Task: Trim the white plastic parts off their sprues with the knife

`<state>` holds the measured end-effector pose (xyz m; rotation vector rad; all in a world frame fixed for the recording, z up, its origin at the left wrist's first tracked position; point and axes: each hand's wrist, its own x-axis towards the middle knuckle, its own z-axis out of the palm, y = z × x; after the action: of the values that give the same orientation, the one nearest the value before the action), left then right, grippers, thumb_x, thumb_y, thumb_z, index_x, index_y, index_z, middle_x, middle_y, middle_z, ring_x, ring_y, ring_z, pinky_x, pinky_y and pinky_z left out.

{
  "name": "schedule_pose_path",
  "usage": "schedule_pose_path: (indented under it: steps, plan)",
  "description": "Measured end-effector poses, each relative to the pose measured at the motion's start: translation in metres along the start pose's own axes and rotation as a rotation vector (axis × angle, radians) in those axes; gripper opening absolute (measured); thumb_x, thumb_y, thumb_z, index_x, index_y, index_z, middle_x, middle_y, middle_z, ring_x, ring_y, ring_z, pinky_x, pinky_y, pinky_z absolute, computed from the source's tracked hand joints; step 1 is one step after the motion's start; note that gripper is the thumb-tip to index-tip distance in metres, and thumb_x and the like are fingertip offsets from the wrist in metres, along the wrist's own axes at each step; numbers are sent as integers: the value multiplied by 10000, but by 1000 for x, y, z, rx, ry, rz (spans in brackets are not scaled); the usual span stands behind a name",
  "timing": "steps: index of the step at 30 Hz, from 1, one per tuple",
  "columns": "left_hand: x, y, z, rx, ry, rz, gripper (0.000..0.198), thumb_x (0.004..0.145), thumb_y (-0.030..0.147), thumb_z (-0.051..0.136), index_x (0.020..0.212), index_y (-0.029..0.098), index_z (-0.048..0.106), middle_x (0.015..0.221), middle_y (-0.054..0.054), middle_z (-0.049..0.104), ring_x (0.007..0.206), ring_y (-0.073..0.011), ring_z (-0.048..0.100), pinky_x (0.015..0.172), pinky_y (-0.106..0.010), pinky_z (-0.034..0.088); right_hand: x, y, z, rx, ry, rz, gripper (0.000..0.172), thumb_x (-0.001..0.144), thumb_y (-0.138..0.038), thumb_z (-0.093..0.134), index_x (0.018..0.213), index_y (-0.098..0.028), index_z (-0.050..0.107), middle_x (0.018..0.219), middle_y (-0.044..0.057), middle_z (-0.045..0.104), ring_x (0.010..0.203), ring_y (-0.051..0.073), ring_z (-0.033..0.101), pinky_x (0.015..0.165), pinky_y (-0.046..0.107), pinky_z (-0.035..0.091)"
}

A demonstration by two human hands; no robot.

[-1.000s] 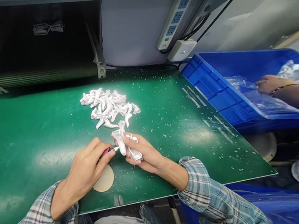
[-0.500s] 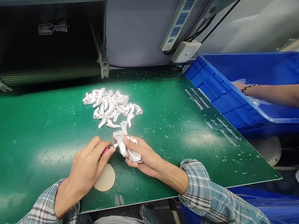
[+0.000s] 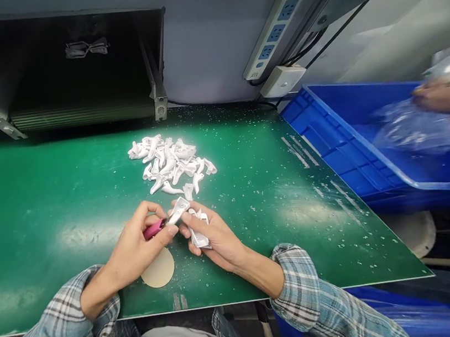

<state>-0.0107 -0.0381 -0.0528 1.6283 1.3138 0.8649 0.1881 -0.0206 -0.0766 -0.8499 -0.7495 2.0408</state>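
My left hand (image 3: 137, 245) is closed around a small pink-handled tool (image 3: 154, 229), whose tip meets a white plastic part (image 3: 178, 210). That part is tilted up to the right, between the fingertips of both hands. My right hand (image 3: 218, 236) is closed on several more white parts (image 3: 199, 230), tucked against its palm and fingers. Beyond the hands, a loose pile of white parts (image 3: 169, 162) lies on the green table (image 3: 254, 198). A round beige disc (image 3: 158, 268) rests on the table beneath my left wrist.
A dark conveyor opening (image 3: 82, 107) at the back holds a white item (image 3: 86, 48). A power strip (image 3: 275, 33) is fixed on the wall. At the right, another person's hand (image 3: 441, 96) holds clear plastic bags over a blue crate (image 3: 331, 148). White specks dot the table.
The upper white part has turned from upright to slanted, and my left fingers have come up against it. The other person's hand has risen from the crate with clear plastic.
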Motion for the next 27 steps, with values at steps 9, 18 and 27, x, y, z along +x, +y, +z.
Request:
schedule_pose_path:
  steps: [9,18,27]
  plan:
    - [0,2,-12,127,64,102,221,1041,369,526,1151,241,669,906,1,634,699,-120,500,656,-245,410,2,-4,-7,21,-202,134,417,857,-416,831,1182,-183,711,897,40,689,584,77,527,352,133,476]
    - [-3,-11,-9,361,-7,159,296,1112,399,289,969,228,484,747,29,536,617,-136,493,606,-265,391,3,-8,-4,50,-119,126,375,821,-438,861,1055,-161,768,963,65,691,733,115,586,420,137,531]
    - [-4,-7,-1,706,113,361,474,1018,659,441,1085,202,550,861,-24,700,701,-180,655,605,-283,425,4,-4,-8,108,-183,155,377,837,-413,853,1089,-156,741,1028,75,717,696,106,610,466,175,583]
